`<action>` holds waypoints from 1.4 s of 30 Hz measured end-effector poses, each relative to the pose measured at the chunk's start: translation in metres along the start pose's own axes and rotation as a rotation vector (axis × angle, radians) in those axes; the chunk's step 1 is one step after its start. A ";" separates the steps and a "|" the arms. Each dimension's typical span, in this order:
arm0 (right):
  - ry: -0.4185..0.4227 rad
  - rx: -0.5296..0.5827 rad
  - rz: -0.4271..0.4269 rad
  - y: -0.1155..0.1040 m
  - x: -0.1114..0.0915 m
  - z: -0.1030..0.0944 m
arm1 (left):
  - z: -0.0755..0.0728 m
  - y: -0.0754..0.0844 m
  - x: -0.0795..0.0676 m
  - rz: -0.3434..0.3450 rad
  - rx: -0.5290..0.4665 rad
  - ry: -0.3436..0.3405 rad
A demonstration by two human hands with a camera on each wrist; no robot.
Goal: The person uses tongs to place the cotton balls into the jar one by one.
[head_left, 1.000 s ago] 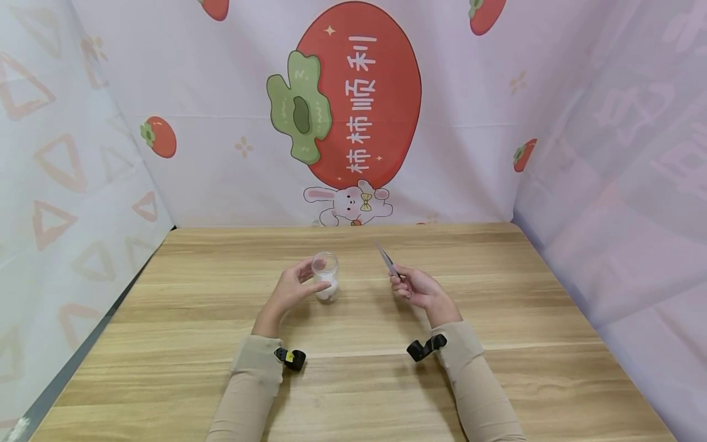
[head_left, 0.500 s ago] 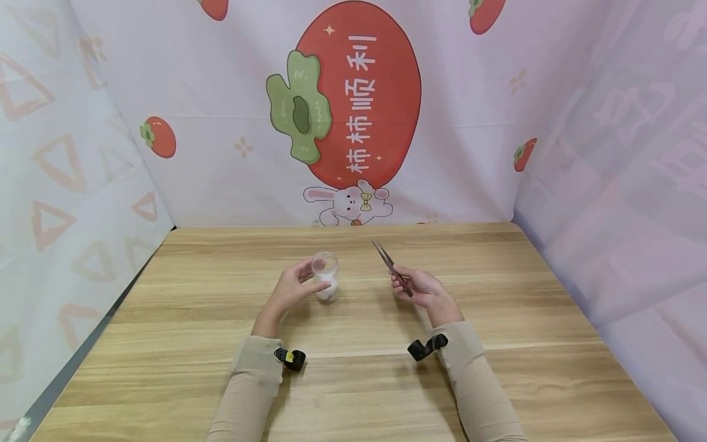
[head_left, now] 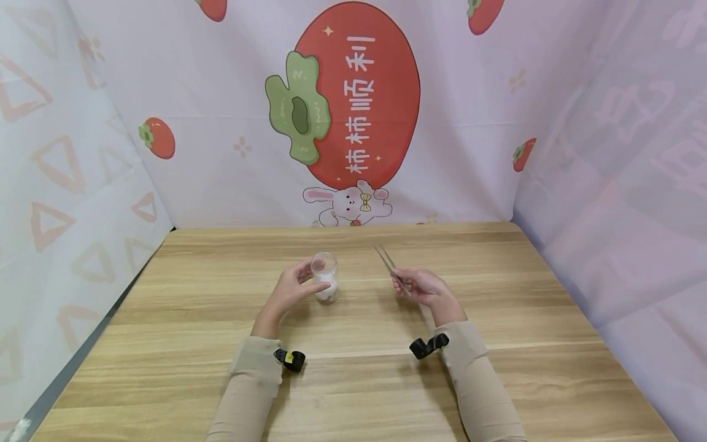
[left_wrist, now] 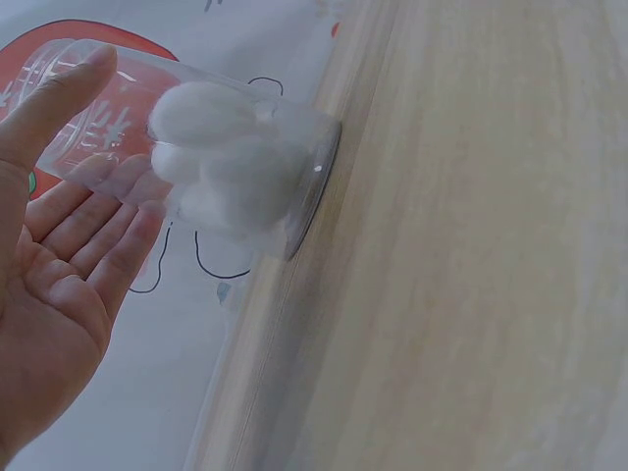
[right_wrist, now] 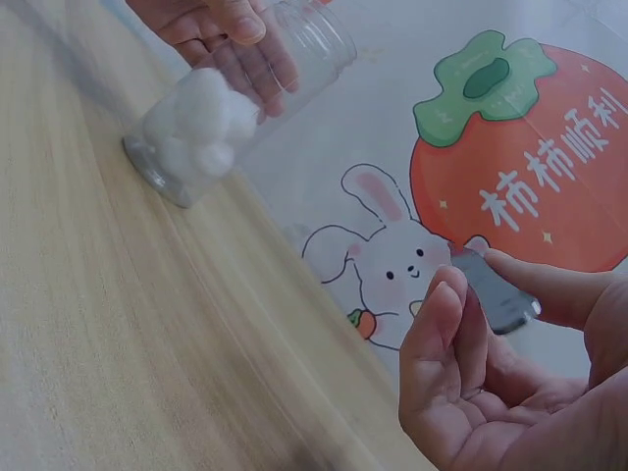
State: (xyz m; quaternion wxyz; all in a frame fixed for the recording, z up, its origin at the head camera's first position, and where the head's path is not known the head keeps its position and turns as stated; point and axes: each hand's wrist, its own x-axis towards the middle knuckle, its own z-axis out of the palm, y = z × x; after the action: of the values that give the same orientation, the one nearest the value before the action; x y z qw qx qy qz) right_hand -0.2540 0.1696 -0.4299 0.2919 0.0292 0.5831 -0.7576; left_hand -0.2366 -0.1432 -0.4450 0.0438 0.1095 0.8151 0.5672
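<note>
A clear jar (head_left: 330, 270) stands upright on the table, its mouth uncovered. White cotton balls (left_wrist: 231, 167) fill its lower part. My left hand (head_left: 291, 288) holds the jar from the left, thumb on the near side and fingers behind it, seen through the wall. To the right, my right hand (head_left: 425, 287) pinches metal tweezers (head_left: 385, 256) between thumb and fingers. Their two tips point away and up to the left, spread apart with nothing between them. In the right wrist view only the rear end of the tweezers (right_wrist: 498, 294) shows.
The wood-grain table (head_left: 353, 380) reaches back to a printed cloth (head_left: 221, 172) with a big red persimmon and a rabbit. Cloth walls also stand at the left and right. A black strap camera (head_left: 293, 360) sits on the left wrist, another strap camera (head_left: 428, 347) on the right.
The tweezers have turned in my right hand, so both separate arms now show. That hand has shifted slightly to the right. My left hand and the jar have stayed in place.
</note>
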 end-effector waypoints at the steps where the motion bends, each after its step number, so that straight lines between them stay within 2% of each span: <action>1: 0.014 -0.017 -0.001 0.001 0.001 0.000 | 0.000 -0.004 0.002 -0.003 -0.007 0.003; 9: 0.065 -0.119 -0.021 0.005 0.001 -0.001 | 0.000 -0.005 0.002 -0.006 -0.011 0.006; 19: 0.097 -0.134 0.000 0.009 0.003 -0.003 | 0.000 -0.004 0.001 0.004 0.001 0.009; 24: 0.150 -0.137 0.027 0.014 0.006 -0.005 | 0.000 -0.004 0.001 0.005 0.006 0.006; 42: 0.174 -0.216 0.049 0.021 0.012 -0.009 | 0.000 -0.006 0.002 0.013 -0.001 0.006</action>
State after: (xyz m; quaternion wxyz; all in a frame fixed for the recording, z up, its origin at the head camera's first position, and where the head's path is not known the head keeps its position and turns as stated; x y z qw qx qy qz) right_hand -0.2566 0.1693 -0.4553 0.2604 0.0774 0.6832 -0.6778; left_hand -0.2398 -0.1449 -0.4507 0.0375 0.1130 0.8142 0.5682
